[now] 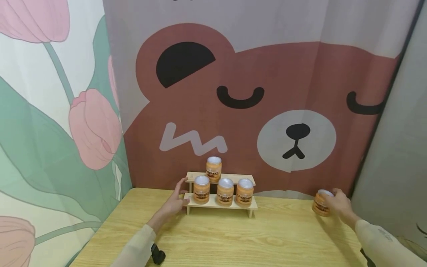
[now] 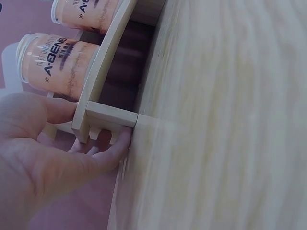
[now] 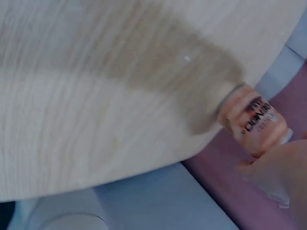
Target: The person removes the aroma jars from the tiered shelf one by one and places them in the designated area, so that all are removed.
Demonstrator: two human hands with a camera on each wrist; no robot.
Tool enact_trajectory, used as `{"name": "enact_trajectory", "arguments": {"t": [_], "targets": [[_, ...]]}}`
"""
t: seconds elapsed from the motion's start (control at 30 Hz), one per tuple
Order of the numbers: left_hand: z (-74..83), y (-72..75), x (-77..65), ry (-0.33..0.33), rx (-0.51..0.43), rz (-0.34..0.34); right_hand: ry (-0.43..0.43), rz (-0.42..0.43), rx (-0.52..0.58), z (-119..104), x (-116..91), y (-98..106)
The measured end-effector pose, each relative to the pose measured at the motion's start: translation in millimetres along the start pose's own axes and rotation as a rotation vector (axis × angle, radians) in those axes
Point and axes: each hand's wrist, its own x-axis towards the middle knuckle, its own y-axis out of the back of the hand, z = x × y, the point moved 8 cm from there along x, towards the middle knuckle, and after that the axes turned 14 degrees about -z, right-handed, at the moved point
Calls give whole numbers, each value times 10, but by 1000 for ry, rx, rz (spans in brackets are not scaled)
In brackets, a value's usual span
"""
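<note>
At the left end of a two-tier wooden display stand (image 1: 220,205), my left hand (image 1: 173,203) holds the lower tier. The left wrist view shows the thumb against the shelf board (image 2: 103,67) and the fingers curled at its end leg (image 2: 112,114). Three orange cans stand upright on the lower tier, among them the leftmost can (image 1: 201,191); one more can (image 1: 214,170) is on the upper tier. Far to the right, my right hand (image 1: 339,204) grips another orange can (image 1: 321,204) by its upper part. In the right wrist view that can (image 3: 254,120) is at the tabletop; its lid is partly hidden by the hand.
The pale wooden table (image 1: 283,237) has a curved edge in the right wrist view. Behind it hangs a curtain (image 1: 300,74) with a bear print, and a tulip-printed curtain (image 1: 50,141) is at the left. A grey panel (image 1: 397,155) borders the right side.
</note>
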Motion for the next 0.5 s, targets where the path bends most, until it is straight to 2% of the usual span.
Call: {"name": "enact_trajectory", "arguments": {"t": [0.17, 0.27, 0.5], "targets": [[-28, 10, 16, 18, -19, -8, 41, 84, -33, -214, -3, 110], [-17, 5, 24, 7, -17, -18, 86, 122, -53, -373, -3, 146], [3, -6, 0, -2, -12, -15, 186, 121, -32, -876, 24, 109]]}}
